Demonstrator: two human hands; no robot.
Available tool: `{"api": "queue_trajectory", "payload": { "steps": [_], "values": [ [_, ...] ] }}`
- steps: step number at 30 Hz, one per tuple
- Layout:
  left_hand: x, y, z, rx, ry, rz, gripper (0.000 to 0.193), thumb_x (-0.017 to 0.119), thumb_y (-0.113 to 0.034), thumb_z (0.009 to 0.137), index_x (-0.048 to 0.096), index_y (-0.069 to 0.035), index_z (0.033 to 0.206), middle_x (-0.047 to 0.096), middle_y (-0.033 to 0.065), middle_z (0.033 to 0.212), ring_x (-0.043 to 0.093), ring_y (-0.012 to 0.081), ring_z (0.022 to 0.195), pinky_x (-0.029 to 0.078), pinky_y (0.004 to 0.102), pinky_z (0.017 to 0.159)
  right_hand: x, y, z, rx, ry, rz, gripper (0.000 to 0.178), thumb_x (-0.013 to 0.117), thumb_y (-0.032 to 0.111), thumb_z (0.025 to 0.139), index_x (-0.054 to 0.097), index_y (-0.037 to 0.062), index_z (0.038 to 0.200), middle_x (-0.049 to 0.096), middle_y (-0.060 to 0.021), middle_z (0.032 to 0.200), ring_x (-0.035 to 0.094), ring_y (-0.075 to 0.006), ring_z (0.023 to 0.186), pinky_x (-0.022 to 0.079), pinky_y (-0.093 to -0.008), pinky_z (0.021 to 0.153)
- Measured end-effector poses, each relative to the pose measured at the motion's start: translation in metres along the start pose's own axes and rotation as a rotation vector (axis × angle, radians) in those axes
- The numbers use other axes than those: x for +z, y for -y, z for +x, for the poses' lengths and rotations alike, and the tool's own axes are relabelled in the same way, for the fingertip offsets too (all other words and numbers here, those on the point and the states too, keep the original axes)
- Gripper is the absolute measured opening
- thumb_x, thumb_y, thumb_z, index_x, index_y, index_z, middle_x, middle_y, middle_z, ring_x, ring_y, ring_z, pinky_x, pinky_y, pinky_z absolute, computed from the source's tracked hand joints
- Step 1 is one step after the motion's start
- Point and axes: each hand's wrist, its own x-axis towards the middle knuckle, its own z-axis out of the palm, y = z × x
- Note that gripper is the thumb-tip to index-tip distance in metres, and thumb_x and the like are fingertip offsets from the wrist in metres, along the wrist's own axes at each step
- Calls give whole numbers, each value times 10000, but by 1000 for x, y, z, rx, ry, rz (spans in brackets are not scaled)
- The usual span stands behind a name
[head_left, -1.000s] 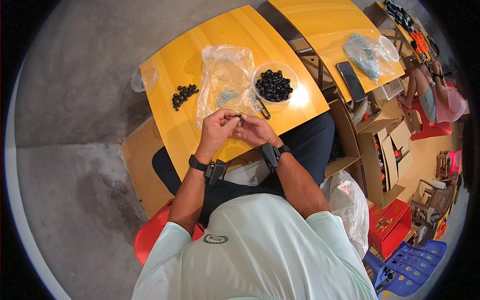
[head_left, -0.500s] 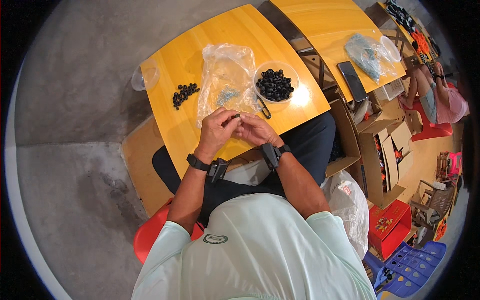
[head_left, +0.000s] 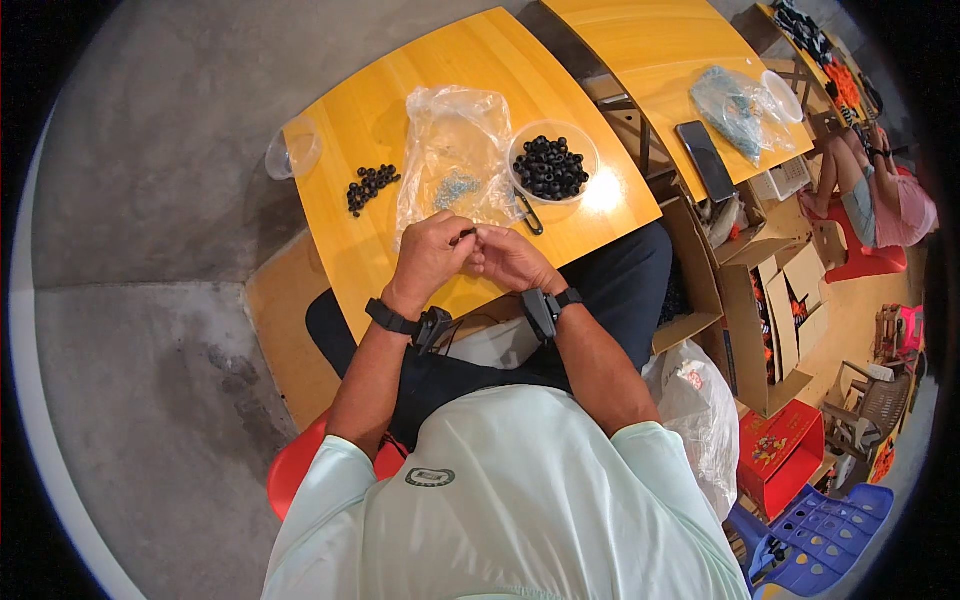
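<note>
Slightly turned, the left hand (head_left: 428,252) shifts its hold on a small dark piece (head_left: 463,236)

Against a second ago, the left wrist sits a little farther out to the left, and more of the back of that hand shows. The piece now appears as a dark sliver by the left thumb and index finger, where earlier it shows nearer the right fingertips. The left grip is pinched nearly closed, with the piece in it. The right hand (head_left: 514,260) is curled close by, its fingertips touching the left ones or almost so; whether its own grip has hold of the piece, I cannot tell.

The piece is held over the near part of the desk (head_left: 560,90), just this side of a clear plastic bag (head_left: 455,125) with pale blue-grey bits (head_left: 455,187) in or on it. Nothing else there seems to change: loose black beads (head_left: 370,184) lie left of the bag, a clear tub (head_left: 595,150) of more black beads (head_left: 550,168) stands to its right, and a narrow black tool (head_left: 531,213) lies between tub and right hand.

For the work in hand, this reads as a small adjustment of one piece at the fingertips, not a release. What the fingers are doing to it is too small to make out.
</note>
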Motion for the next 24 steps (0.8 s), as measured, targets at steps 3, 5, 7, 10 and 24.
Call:
{"api": "queue_trajectory", "payload": {
  "steps": [3, 5, 7, 10, 24],
  "values": [
    [-1, 1, 3, 31, 28, 58, 96, 672, -80, 792, 712, -48, 873, 646, 127, 768, 656, 302, 682, 520, 371, 609, 3, 2, -1, 20, -28, -47, 224, 561, 260, 1013, 618, 44, 1016, 558, 6, 806, 503, -107, 727, 434, -278, 674],
    [-2, 1, 3, 38, 55, 96, 105, 666, -87, 787, 714, -51, 874, 645, 127, 765, 652, 305, 677, 517, 379, 605, 3, 1, -1, 28, -25, -46, 233, 555, 265, 1016, 619, 41, 1031, 553, 8, 811, 490, -102, 722, 430, -274, 669],
    [-3, 1, 3, 47, 69, 99, 100, 677, -104, 785, 711, -50, 862, 627, 127, 739, 631, 299, 646, 505, 378, 591, 4, 1, -2, 37, -22, -45, 243, 550, 269, 1020, 620, 38, 1046, 547, 10, 815, 478, -96, 717, 427, -269, 665],
    [-5, 4, 2, 17, 81, 61, 115, 692, -100, 820, 714, -20, 899, 603, 107, 672, 592, 189, 589, 464, 314, 547, 6, 4, -4, 66, 15, -68, 263, 542, 277, 1023, 621, 34, 1085, 544, 11, 826, 457, -95, 708, 423, -271, 666],
    [5, 8, -4, -148, 79, -181, 176, 707, -133, 839, 741, -36, 983, 507, 8, 536, 453, 28, 515, 390, 236, 479, 6, 3, -6, 77, -44, 42, 278, 523, 304, 1029, 619, 47, 1077, 547, 43, 790, 421, -82, 675, 398, -259, 641]
  ]
}}
